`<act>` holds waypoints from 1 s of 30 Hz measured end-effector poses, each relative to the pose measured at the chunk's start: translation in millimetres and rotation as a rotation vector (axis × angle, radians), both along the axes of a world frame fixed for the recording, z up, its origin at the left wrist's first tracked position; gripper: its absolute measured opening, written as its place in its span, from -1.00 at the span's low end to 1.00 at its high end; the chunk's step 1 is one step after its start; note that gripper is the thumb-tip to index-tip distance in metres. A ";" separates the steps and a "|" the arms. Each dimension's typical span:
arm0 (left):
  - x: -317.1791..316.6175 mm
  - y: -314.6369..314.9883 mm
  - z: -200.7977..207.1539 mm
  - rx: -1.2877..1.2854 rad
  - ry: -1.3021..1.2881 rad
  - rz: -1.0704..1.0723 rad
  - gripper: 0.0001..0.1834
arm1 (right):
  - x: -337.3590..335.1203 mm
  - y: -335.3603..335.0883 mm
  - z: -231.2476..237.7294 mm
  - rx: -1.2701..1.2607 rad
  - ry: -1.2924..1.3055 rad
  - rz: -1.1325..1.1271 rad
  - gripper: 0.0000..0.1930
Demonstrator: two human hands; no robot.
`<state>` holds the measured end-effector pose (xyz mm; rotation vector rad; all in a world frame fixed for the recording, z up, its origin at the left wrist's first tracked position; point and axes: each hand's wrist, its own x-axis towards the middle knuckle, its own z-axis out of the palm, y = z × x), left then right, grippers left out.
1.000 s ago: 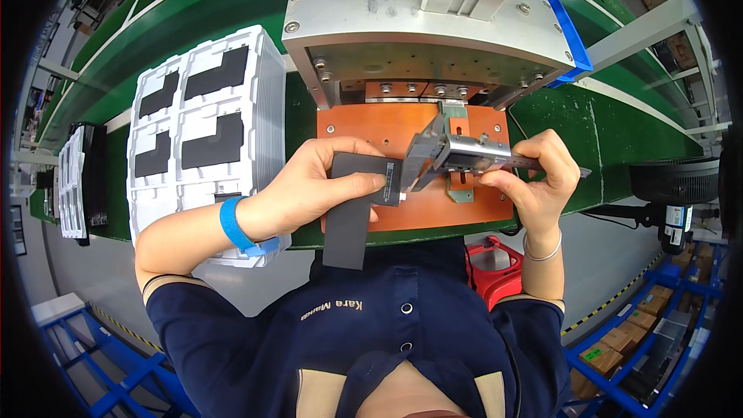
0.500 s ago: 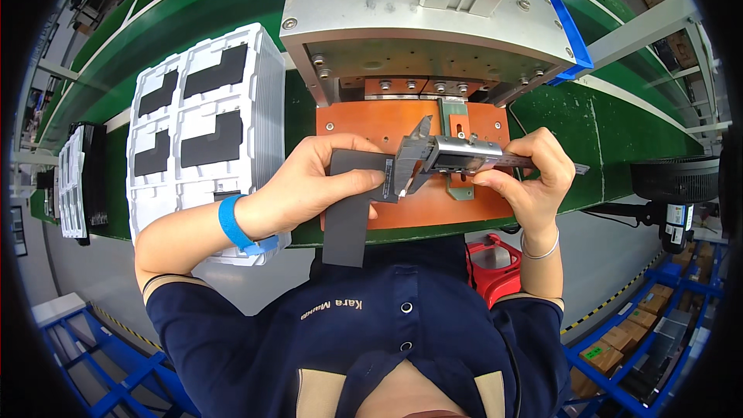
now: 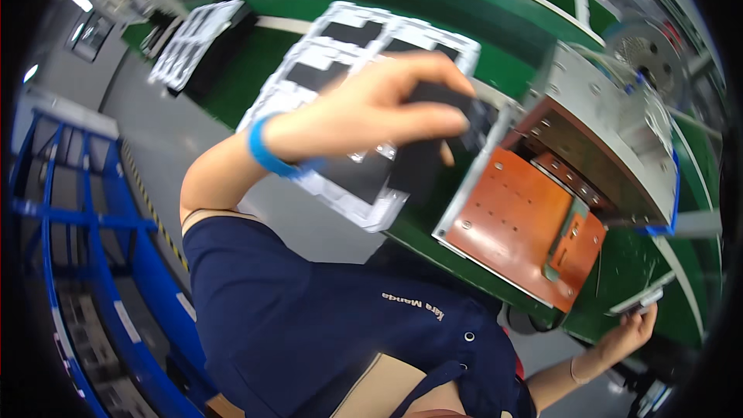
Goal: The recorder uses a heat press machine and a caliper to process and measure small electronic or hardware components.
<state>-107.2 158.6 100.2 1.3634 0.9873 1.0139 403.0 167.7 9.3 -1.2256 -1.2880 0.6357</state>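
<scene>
L hand (image 3: 395, 104), half-curled at 12 o'clock, is pinching the black part (image 3: 418, 159) b/w thumb & fingers, prob. so it won't slip; R hand (image 3: 631, 333), curled at 4 o'clock, is holding the caliper (image 3: 644, 298), prob. out of its way.

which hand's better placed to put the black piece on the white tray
Probably left: your left hand holds the black piece by the white tray; your right hand is at the caliper, beyond the orange plate.
</scene>
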 end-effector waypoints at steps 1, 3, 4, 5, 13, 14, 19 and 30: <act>-21.9 -11.3 11.0 0.196 0.223 0.178 -0.74 | 32.3 -0.8 -1.2 -0.061 -0.065 -0.001 -0.75; -57.2 -39.4 18.6 0.457 0.721 0.549 -0.75 | 87.4 7.5 -24.5 -0.119 -0.127 0.003 -0.79; -67.2 -54.2 12.5 0.615 1.032 0.716 -0.73 | 107.0 12.5 -45.5 -0.067 -0.225 -0.128 -0.81; -73.1 -67.6 -0.7 0.629 1.162 0.839 -0.71 | 123.2 16.8 -68.4 -0.060 -0.307 -0.250 -0.83; -58.1 -101.5 -94.5 0.446 1.384 0.900 -0.66 | 154.2 21.9 -133.4 -0.462 -0.748 -0.623 -0.37; -53.6 -103.8 -97.8 0.368 1.275 0.904 -0.67 | 151.2 24.8 -134.6 -0.447 -0.753 -0.665 -0.37; -66.3 -113.3 -93.7 0.359 1.361 0.977 -0.59 | 137.5 32.3 -137.5 -0.381 -0.812 -0.723 -0.39; -72.7 -103.8 -79.4 0.461 1.386 0.953 -0.71 | 119.1 30.4 -128.2 -0.417 -1.037 -0.724 -0.51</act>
